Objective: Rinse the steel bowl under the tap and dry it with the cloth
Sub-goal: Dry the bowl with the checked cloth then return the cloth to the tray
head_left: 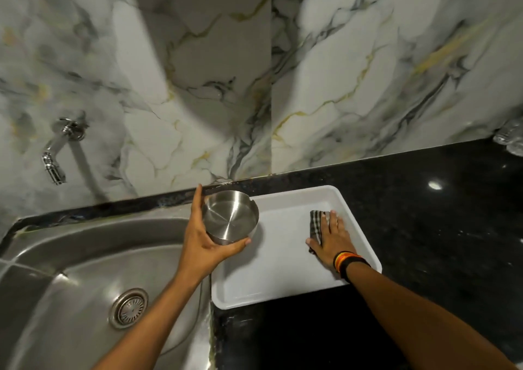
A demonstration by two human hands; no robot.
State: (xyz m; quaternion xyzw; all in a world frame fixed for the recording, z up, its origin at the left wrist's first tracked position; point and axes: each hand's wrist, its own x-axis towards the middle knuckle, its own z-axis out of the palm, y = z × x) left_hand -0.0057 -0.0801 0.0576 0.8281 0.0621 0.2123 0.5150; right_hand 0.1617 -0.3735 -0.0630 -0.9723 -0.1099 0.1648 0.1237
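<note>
My left hand (202, 239) grips a round steel bowl (229, 216) by its rim, at the left end of a white tray (280, 282); I cannot tell whether it rests on the tray. The bowl is upright and looks empty. My right hand (331, 236) lies flat on a dark checked cloth (316, 224) in the tray's right half, fingers spread over it; most of the cloth is hidden under the palm. A chrome tap (56, 154) juts from the marble wall at far left, above the steel sink (56, 256). No water runs from it.
The sink basin has a round drain (129, 307) near its middle. The tray sits on a black granite counter (438, 214) to the right of the sink. Something clear and shiny (510, 140) stands at the counter's far right edge against the wall.
</note>
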